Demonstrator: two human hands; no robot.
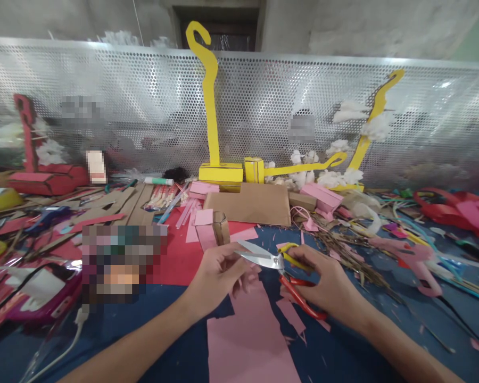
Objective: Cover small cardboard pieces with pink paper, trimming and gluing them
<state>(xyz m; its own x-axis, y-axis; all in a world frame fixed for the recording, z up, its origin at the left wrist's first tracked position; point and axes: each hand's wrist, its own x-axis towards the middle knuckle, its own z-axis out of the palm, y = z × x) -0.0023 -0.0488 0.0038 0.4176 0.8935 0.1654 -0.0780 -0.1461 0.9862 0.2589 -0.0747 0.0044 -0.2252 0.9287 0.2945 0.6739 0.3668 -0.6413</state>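
Observation:
My right hand [335, 282] has its fingers through the handles of a pair of scissors [265, 259], one handle yellow and one red. The blades lie partly apart and point left, their tips close to the fingers of my left hand [219, 268]. That hand is closed, thumb against fingers; what it pinches is hidden. Just beyond it stands a small cardboard box partly covered in pink paper [205, 219]; whether the hand touches it I cannot tell. Beneath both hands, a sheet of pink paper [249, 346] with a notched, cut outline lies on the dark blue table.
Yellow hook-topped stands [210, 117] rise along a perforated metal panel [259, 96]. A cardboard piece [259, 205] leans mid-table. Twigs [343, 255] and a pink glue gun [417, 260] lie right. Red paper [171, 260], a purple case [43, 303] and a white cable lie left.

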